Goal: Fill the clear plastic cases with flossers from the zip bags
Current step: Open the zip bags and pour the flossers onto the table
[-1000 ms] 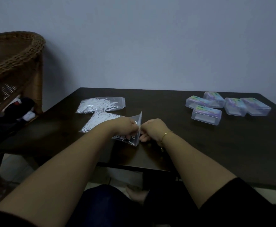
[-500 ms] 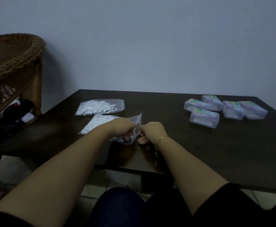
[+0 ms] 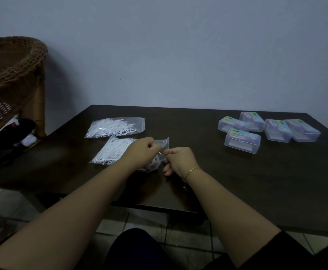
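A clear zip bag [image 3: 162, 145] of white flossers stands at the table's front centre, its mouth end turned up. My left hand [image 3: 141, 152] pinches one side of the mouth and my right hand [image 3: 179, 159] pinches the other side. Two more zip bags full of white flossers lie flat to the left: one [image 3: 111, 150] just beside my left hand, partly under it, and one [image 3: 116, 126] farther back. Several clear plastic cases [image 3: 243, 141] with coloured labels sit shut in a cluster at the back right.
The dark wooden table [image 3: 237, 182] has its front edge close to my knees. A wicker chair [image 3: 13, 75] with dark clothes on its seat stands at the left. A plain wall rises behind the table.
The bag's upright mouth end has tipped lower and my hands have drawn slightly apart on it. The camera has tilted a little.
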`<state>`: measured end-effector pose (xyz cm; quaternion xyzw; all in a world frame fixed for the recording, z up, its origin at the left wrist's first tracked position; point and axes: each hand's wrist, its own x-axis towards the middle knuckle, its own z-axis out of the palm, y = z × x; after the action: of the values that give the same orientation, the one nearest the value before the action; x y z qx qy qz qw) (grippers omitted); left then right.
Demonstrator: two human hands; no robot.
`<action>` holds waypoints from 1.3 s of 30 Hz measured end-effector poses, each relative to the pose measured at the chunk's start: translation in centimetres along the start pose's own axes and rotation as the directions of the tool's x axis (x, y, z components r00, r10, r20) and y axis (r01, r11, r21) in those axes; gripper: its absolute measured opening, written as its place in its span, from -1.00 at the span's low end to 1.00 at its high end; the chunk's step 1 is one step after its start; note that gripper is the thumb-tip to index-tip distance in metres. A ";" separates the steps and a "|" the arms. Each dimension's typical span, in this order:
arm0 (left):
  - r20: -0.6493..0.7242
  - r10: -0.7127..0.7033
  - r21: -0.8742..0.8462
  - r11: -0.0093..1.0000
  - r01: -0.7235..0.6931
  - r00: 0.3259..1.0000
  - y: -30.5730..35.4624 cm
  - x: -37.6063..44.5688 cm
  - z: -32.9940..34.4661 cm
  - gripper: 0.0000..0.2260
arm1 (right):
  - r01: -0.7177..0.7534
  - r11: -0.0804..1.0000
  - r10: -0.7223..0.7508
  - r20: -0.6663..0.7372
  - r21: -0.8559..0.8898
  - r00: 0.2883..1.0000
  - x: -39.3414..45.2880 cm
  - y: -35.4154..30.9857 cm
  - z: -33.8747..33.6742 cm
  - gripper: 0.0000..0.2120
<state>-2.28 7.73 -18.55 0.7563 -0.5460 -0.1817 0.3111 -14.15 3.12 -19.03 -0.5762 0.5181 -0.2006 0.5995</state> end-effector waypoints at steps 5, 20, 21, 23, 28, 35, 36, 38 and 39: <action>-0.003 0.038 0.041 0.998 -0.038 0.999 1.4 0.8 -1.5 -0.81 | -0.150 0.989 0.151 0.089 -0.015 0.985 0.8 -0.5 -0.9 -0.65; -0.025 0.216 0.069 0.974 -0.214 0.976 4.0 4.3 -0.1 -0.84 | 0.042 0.955 -0.011 0.107 -0.292 0.994 1.9 -0.4 -7.6 -0.66; -0.009 0.234 0.067 0.970 -0.232 0.972 4.0 4.4 0.3 -0.85 | 0.044 0.972 -0.016 0.119 -0.233 0.993 1.8 -0.1 -8.0 -0.66; -0.005 0.262 0.066 0.963 -0.261 0.965 3.8 4.3 0.9 -0.85 | 0.061 0.993 -0.048 0.129 -0.099 0.990 1.7 0.5 -8.6 -0.67; 0.004 0.282 0.021 0.959 -0.282 0.960 3.3 3.7 0.7 -0.88 | 0.101 0.995 -0.098 0.114 -0.020 0.989 1.6 1.3 -8.9 -0.71; 0.094 0.238 0.034 0.970 -0.242 0.967 3.1 3.5 -0.7 -0.87 | 0.278 0.913 -0.283 0.025 -0.298 0.959 0.8 2.2 -9.0 -0.73; 0.109 0.232 0.026 0.972 -0.236 0.967 3.2 3.6 -0.7 -0.86 | 0.329 0.853 -0.351 0.022 -0.405 0.936 0.7 2.5 -9.2 -0.72; 0.144 0.220 0.024 0.974 -0.226 0.965 3.4 3.7 -0.7 -0.86 | 0.374 0.687 -0.440 0.053 -0.623 0.896 0.3 3.1 -9.6 -0.71; 0.163 0.218 0.031 0.974 -0.226 0.962 3.5 3.8 -0.6 -0.86 | 0.384 0.625 -0.463 0.074 -0.680 0.884 0.1 3.4 -9.8 -0.71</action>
<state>-3.11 3.65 -15.51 0.6809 -0.6548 -0.1917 0.2662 -23.71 -0.84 -20.15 -0.8474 0.4359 -0.1642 0.2547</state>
